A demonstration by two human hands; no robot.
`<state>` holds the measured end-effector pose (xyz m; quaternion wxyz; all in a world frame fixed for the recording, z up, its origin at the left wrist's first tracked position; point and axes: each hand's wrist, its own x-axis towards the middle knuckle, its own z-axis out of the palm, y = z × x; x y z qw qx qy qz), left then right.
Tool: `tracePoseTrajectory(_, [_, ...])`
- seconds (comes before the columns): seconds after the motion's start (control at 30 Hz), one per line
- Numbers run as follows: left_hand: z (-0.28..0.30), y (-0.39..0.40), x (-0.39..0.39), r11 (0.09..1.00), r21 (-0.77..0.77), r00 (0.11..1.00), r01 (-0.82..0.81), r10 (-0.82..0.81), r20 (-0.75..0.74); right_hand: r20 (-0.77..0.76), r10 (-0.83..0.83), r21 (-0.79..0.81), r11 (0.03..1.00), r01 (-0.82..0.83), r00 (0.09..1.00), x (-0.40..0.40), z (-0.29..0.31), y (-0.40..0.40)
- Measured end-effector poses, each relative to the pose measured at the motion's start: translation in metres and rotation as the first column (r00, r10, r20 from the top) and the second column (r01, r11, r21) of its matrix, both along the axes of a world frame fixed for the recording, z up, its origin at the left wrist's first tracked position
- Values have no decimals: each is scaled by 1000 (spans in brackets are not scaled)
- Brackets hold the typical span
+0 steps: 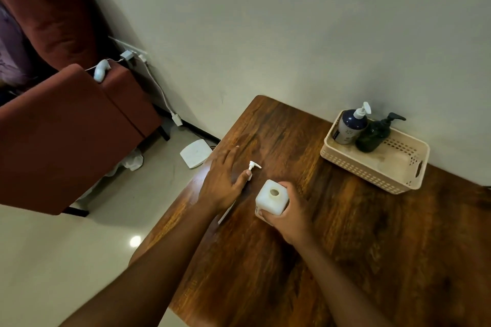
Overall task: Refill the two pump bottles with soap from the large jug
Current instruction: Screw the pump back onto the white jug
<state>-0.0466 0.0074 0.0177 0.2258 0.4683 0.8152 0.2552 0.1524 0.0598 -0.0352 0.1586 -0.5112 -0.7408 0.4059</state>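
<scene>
A white square bottle (271,198) stands upright on the wooden table (332,220) with its round mouth uncovered. My right hand (288,214) grips its near side. A white pump head (253,166) lies on the table just left of and beyond the bottle. My left hand (224,180) rests flat beside it, fingers spread, with the thumb tip touching the pump's collar. A thin white tube shows under my left wrist. Two more pump bottles stand in the beige basket (377,164): a dark blue one (350,126) with a white pump and a dark green one (374,135) with a black pump. No large jug shows.
The table stands against a pale wall; its left edge runs beside my left forearm. A dark red armchair (69,125) stands on the floor to the left, with cables and a white flat device (195,153) on the floor between it and the table.
</scene>
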Motion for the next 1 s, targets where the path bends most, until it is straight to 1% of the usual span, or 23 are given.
tracePoseTrajectory(0.1, [-14,22,-2,1000,-4,1000,-20,20,19,19,-57,-8,998,57,998,8,6,4])
tracePoseTrajectory(0.17, [-21,39,-3,998,-28,992,-61,64,112,7,-90,-9,996,90,996,14,13,8])
tracePoseTrajectory(0.2, [-25,47,-4,997,-54,991,-50,56,125,0,-105,-11,994,105,994,17,16,10])
tracePoseTrajectory(0.27, [-33,61,-8,992,-128,995,-2,15,99,-3,-127,-15,992,126,992,24,21,14])
tracePoseTrajectory(0.33, [-43,69,-11,984,-179,996,8,9,93,-7,-143,-21,989,143,990,30,26,18])
tracePoseTrajectory(0.53, [-67,75,-3,967,-250,999,44,-39,25,-25,-189,12,982,189,982,45,33,24])
tracePoseTrajectory(0.7, [-72,78,4,977,-214,1000,17,-14,16,-30,-210,-5,978,210,977,56,38,28])
tracePoseTrajectory(0.8, [-64,81,9,980,-200,999,-8,16,36,-24,-213,-14,977,212,977,66,47,29])
tracePoseTrajectory(0.9, [-39,85,17,996,-93,995,-4,14,101,-10,-226,9,974,226,974,79,62,30])
tracePoseTrajectory(1.0, [-4,98,26,998,33,993,57,-60,98,-19,-231,20,973,231,973,93,83,35])
